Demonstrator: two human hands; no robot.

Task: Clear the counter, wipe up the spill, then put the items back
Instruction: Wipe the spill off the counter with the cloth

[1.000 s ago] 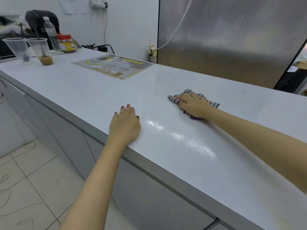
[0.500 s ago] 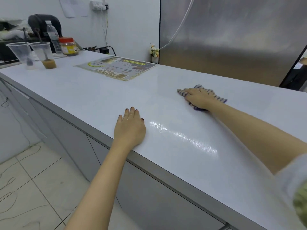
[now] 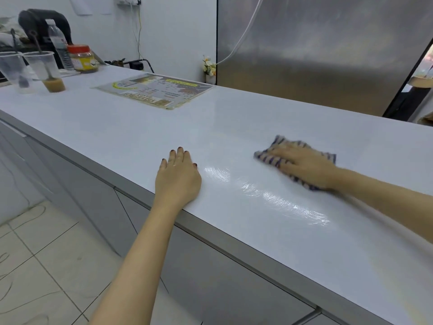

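Spill (image 3: 269, 193) shows as shiny wet streaks on the counter (image 3: 140, 141), running from between the two hands toward the near edge. Right hand (image 3: 304, 165) lies flat on the striped cloth (image 3: 269, 158), fingers straight, pressing it down rather than gripping, just beyond the wet patch. Left hand (image 3: 178, 181) is flat too, palm down by the edge, holding nothing.

What could go wrong imo: the cloth looks thin, so it may just smear the liquid wider instead of soaking it up, and a sweep toward the edge could push it onto the floor. That left palm sits right beside the wet bit, so it could slip. Cups (image 3: 44, 69), jar (image 3: 82, 58) and menu (image 3: 154, 90) sit well apart from the mess.
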